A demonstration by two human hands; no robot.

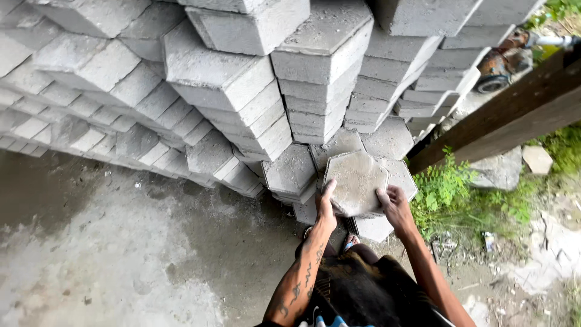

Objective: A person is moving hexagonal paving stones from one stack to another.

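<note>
Hexagonal paver [356, 181] between hands; left hand [325, 209], right hand [394, 206] gripping edges.

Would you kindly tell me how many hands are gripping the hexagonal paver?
2: the left hand grips the hexagonal paver at its left edge, the right hand at its right edge.

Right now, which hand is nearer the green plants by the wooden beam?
Right. The right hand grips the hexagonal paver on the edge facing the green plants, just short of them. The left hand grips the paver's opposite edge, farther away.
</note>
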